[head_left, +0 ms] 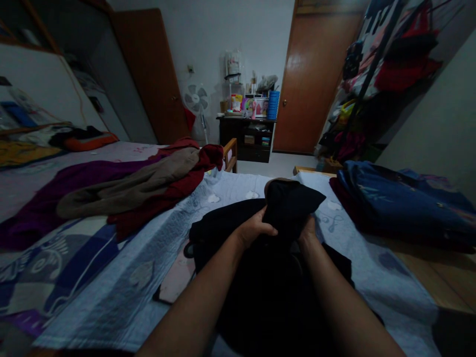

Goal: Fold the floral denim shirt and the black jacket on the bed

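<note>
A black garment [267, 292] lies spread over the light blue bed cover in the middle of the view, with its upper part lifted and bunched. My left hand [256, 228] is closed on the left side of the raised part, its thumb lying across the dark cloth. On the other side my right hand [308, 230] holds the same cloth, its fingers partly hidden behind it. A brownish edge shows at the top of the raised cloth. Beside the garment, at its left, lies a flat pale pink item [178, 277] with a dark edge.
Purple, grey-brown and dark red clothes [141, 186] lie at the left on the bed. A pile of folded denim [401, 203] rests at the right on a wooden surface [439, 270]. Farther back stand a wooden chair [231, 153], a fan [197, 99] and a dark cabinet [230, 134].
</note>
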### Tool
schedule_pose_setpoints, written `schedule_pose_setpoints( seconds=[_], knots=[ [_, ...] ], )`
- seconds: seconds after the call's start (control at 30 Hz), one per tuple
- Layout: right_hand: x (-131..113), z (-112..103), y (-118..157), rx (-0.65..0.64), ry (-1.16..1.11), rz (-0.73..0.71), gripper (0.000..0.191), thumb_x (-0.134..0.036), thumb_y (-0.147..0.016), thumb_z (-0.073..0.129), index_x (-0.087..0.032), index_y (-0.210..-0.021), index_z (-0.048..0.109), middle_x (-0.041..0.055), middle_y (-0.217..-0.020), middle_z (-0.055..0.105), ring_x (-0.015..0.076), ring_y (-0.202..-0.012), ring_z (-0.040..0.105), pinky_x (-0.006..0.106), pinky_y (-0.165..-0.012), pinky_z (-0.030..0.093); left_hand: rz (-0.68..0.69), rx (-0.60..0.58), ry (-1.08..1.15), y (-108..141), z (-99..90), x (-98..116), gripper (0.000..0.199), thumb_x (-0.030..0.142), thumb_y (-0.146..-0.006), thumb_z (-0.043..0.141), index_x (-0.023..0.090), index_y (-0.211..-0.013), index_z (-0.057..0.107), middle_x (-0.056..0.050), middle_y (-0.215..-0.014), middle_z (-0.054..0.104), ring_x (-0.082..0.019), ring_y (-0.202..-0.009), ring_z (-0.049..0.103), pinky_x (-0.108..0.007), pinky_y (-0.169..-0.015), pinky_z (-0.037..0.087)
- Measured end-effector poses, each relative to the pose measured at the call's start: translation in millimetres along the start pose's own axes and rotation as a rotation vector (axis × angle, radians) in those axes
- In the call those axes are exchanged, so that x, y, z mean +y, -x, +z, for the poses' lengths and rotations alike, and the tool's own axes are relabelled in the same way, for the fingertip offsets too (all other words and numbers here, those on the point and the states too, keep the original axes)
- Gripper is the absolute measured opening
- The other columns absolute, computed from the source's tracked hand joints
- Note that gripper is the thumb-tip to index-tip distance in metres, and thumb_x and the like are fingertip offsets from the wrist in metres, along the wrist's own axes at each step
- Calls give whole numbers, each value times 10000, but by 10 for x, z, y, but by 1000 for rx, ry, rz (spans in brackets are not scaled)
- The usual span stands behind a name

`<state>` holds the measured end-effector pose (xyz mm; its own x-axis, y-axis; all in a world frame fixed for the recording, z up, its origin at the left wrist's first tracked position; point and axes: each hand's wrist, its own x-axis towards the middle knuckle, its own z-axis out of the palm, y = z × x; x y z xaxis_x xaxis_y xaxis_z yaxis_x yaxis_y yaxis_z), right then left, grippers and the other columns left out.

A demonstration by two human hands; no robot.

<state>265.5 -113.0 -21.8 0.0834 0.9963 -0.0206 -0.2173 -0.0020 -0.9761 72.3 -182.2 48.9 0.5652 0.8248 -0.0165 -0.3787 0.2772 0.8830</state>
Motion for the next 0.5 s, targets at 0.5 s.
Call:
schedule_pose_setpoints(
  seconds=[0.5],
  knots=[
    [87,151,-105,-82,-93,318,184,-351,-650,606,-232,-789,590,60,-725,706,259,-838,692,411,-752,567,57,392,-409,638,-186,-184,1097,249,-549,884,202,-1481,308,-154,-1442,459,-336,-1328,427,-444,-1111,333]
  ],
)
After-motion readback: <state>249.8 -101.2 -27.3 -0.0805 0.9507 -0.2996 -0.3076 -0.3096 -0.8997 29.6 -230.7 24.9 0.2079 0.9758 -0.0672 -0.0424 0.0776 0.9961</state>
